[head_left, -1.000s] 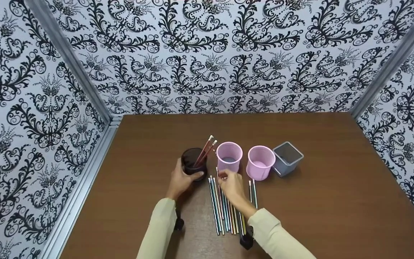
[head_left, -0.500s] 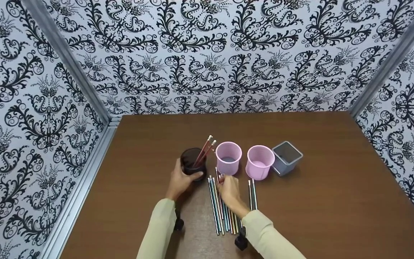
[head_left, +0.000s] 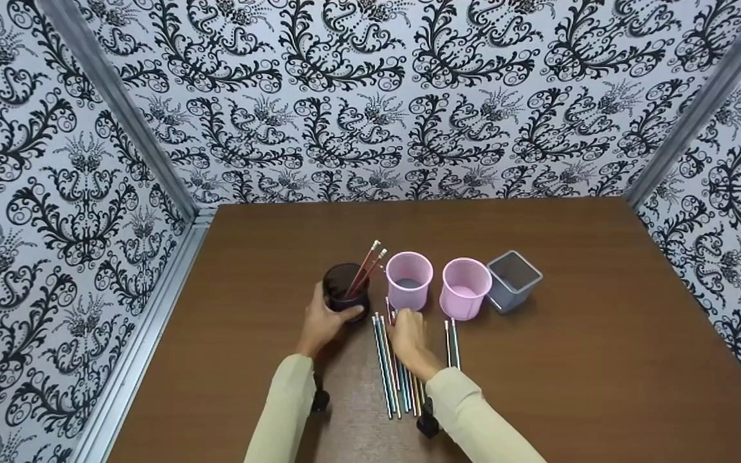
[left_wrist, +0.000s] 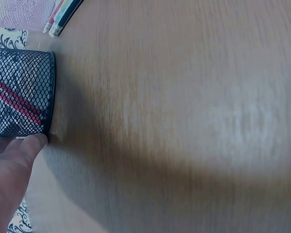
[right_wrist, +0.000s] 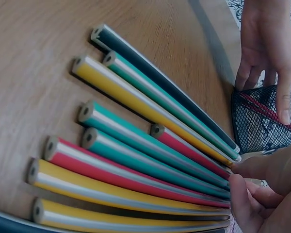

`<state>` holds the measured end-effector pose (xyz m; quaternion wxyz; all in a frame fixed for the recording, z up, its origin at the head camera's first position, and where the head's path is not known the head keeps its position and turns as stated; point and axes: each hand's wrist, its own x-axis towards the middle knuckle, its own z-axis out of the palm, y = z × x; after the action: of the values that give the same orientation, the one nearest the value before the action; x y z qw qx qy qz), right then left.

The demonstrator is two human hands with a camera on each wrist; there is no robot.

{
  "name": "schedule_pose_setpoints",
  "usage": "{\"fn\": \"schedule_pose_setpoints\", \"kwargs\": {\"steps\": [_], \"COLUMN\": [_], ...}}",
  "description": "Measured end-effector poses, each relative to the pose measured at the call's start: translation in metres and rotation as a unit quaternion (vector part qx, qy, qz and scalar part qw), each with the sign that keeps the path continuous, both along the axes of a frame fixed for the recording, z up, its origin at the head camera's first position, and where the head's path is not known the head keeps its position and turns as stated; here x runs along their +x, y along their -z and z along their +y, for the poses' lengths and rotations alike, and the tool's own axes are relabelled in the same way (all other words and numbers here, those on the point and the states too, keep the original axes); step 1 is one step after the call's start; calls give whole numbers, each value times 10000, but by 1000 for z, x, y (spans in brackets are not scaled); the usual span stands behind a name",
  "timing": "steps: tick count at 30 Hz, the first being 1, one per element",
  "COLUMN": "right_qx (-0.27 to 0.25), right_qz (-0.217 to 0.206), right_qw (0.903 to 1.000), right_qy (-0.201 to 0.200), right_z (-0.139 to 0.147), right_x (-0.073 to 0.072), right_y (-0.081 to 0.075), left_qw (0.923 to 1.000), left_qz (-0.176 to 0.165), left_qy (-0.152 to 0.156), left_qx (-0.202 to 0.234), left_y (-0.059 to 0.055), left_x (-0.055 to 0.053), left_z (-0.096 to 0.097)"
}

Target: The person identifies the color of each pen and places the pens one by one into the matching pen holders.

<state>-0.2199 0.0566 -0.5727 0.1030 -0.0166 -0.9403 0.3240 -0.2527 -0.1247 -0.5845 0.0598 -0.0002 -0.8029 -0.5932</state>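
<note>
My left hand (head_left: 324, 321) grips the black mesh pencil cup (head_left: 347, 283) from its left side, thumb across the front. Two red pencils (left_wrist: 14, 102) lean inside the cup, their eraser ends above the rim. My right hand (head_left: 411, 337) is over the eraser ends of a row of pencils lying on the table. In the right wrist view, its thumb and forefinger close at the end of a short-showing red pencil (right_wrist: 189, 151). Beside that lie yellow pencils (right_wrist: 116, 87), teal pencils (right_wrist: 136, 127) and a dark green pencil (right_wrist: 150, 75).
Two pink cups (head_left: 409, 299) (head_left: 464, 305) stand right of the black cup, with a grey square cup (head_left: 511, 299) touching close by. Two more pencils (head_left: 452, 344) lie right of my right wrist. A patterned wall (head_left: 370, 128) closes off the back of the brown table (head_left: 589, 347).
My right hand has shifted slightly down and left, turning so its fingers come down over the pencil ends. My left hand and the black cup have stayed put.
</note>
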Motion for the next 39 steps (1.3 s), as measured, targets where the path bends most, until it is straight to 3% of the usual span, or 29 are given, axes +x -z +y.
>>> {"fn": "schedule_pose_setpoints", "kwargs": {"steps": [13,19,26,30,39], "right_qx": [465,444,9,-208,-809], "right_qz": [-251,-488,-926,-983,-402], "right_qw": [9986,9976,9948,9944,9958], "right_qy": [37,190,425,325,172], "right_z": [-4,-4,-5,-4,2], "right_x": [-4,-6,-7,-5,-8], "right_y": [-4,-6,-14,-21,-36], "left_qw": [10000,10000,9997,9995,9994], "left_qz": [-9,-9,-87,-125,-214], "left_qy": [-40,-30,-32,-42,-90], "left_qx": [-22,72,-240,-291,-273], "left_y": [0,1,-1,-2,-1], "left_x": [1,0,1,3,1], "left_z": [1,1,-1,-1,0]}}
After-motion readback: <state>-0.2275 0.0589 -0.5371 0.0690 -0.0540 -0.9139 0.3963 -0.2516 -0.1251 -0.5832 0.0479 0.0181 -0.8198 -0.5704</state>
